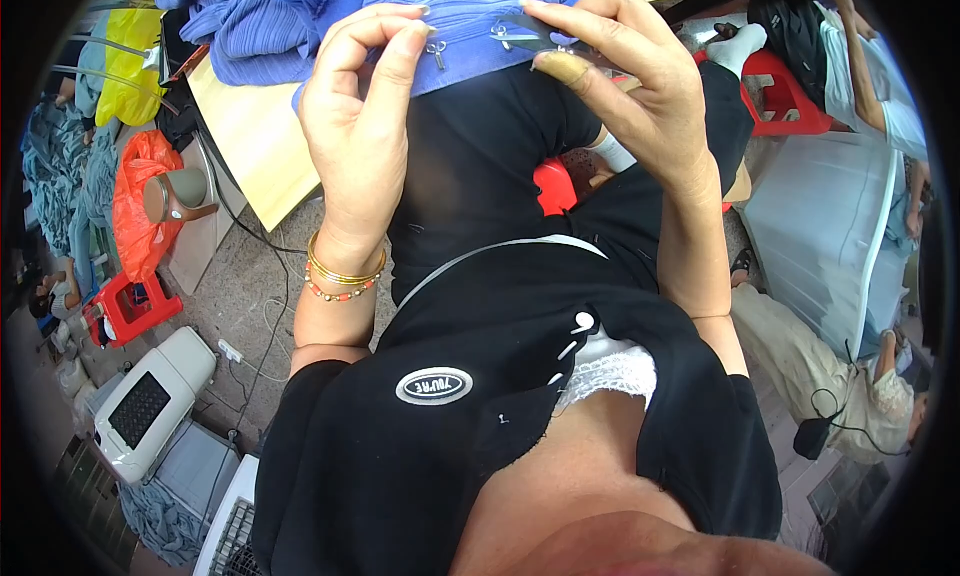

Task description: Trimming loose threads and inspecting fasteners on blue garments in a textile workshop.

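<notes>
A blue-violet pleated garment [440,26] lies over my knees, small metal hooks [436,54] hanging along its plain edge band. Over that edge, the thumb and forefinger of my left hand [362,126] are pinched together beside one hook; what is between the fingertips is too small to make out. My right hand [640,86], its thumb tip covered in something yellowish, grips small dark thread snips [530,36]. Their blades point left, close to another metal piece on the fabric. Part of the snips is hidden behind my fingers.
A pale wooden board [250,136] lies left of my legs. Farther left are an orange plastic bag [145,191], a red stool [140,306], a whitish machine [155,406] and cables on the floor. At right are another red stool [785,96], a white sheet-like surface [825,226] and other people.
</notes>
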Action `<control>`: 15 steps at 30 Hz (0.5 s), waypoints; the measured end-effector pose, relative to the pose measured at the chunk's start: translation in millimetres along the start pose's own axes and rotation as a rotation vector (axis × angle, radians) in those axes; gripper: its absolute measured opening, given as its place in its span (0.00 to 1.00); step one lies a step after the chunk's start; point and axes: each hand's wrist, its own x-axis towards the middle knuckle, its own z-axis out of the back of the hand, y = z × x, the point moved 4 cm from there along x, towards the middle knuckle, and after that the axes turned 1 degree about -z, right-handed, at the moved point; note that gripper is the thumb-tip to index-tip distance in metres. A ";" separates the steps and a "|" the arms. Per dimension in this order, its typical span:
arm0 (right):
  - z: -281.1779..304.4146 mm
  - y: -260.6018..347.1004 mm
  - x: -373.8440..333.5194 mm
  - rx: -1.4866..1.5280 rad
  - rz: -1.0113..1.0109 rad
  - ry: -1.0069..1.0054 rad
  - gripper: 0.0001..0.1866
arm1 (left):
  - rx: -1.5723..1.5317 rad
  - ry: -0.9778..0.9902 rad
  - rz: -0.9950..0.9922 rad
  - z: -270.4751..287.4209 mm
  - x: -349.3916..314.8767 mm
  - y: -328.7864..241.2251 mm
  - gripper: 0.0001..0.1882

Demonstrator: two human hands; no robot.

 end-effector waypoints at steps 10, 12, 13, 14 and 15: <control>-20.4 -1.7 20.0 0.059 0.528 -0.219 0.14 | -0.139 -0.009 0.088 -2.1 -1.7 3.9 0.05; -22.6 2.1 23.0 0.005 0.526 -0.200 0.13 | -0.158 -0.010 0.102 -0.9 -1.8 4.5 0.05; -22.1 3.4 23.9 0.004 0.525 -0.201 0.13 | -0.152 -0.001 0.092 -0.8 -1.4 4.5 0.05; -22.2 5.4 24.4 -0.043 0.530 -0.203 0.13 | -0.145 0.007 0.082 -0.6 -1.3 4.4 0.05; -22.6 6.8 25.0 -0.091 0.536 -0.204 0.13 | -0.144 0.009 0.083 -0.3 -1.5 4.5 0.05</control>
